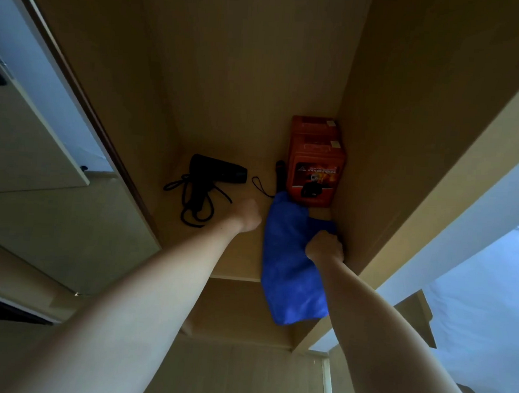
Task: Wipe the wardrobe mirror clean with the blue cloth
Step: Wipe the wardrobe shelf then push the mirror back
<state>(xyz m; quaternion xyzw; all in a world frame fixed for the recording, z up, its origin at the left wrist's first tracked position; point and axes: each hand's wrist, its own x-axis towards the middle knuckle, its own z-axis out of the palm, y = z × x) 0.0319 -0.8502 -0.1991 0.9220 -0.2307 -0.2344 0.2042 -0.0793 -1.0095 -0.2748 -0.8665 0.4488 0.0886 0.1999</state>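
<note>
Gripping one blue cloth [294, 259], right-handed

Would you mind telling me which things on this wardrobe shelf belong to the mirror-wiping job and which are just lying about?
For the job:
- blue cloth, hanging over the shelf edge
- right hand, gripping the cloth
- left hand, beside the cloth, holding nothing visible

Just lying about:
- black hair dryer with its tangled cord
- orange boxes in the back right corner
- slim black item with a wrist loop
</note>
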